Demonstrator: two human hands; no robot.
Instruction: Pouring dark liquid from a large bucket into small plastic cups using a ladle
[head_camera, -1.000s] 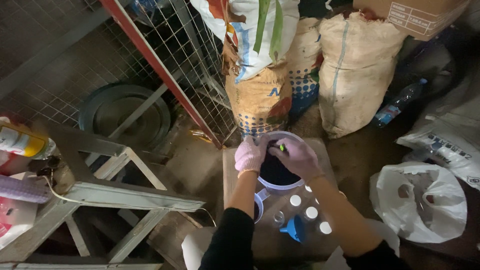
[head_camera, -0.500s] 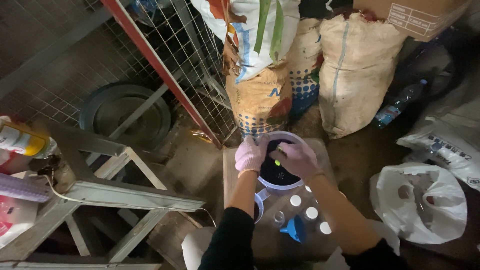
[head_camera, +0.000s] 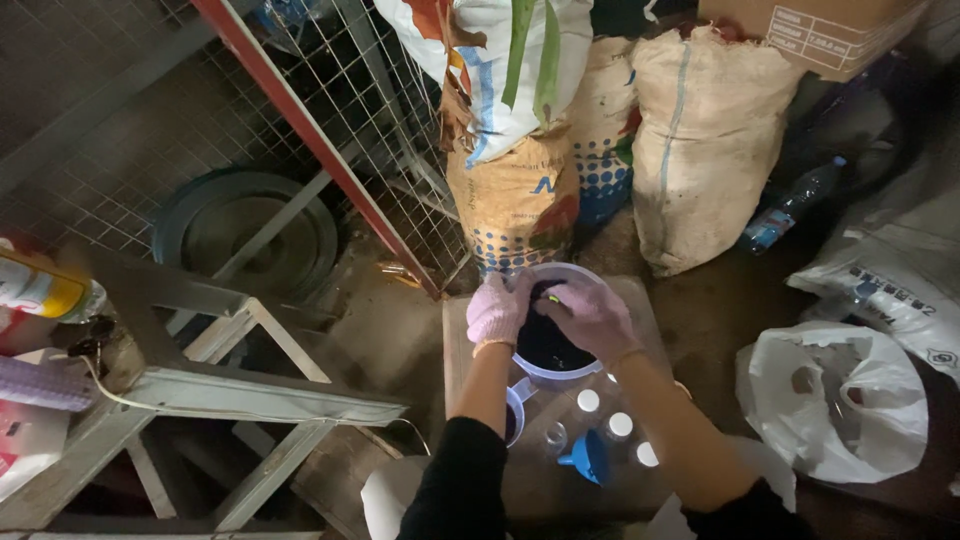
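Sacks and wire mesh behind, both gloved hands stay over the white tub (head_camera: 556, 368), right hand (head_camera: 592, 318) now pinching something small inside it, left hand (head_camera: 497, 310) gripping the rim.

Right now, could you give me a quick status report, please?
Both gloved hands, left and right, over white bucket. Dark contents inside. Blue funnel nearby.

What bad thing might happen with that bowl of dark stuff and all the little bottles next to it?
The white bowl sits on a small board with both gloved hands, left and right, working over it; a hard push might tip it and spill the dark contents. The small bottles and blue funnel stand close under the forearms, so an elbow may knock them over.
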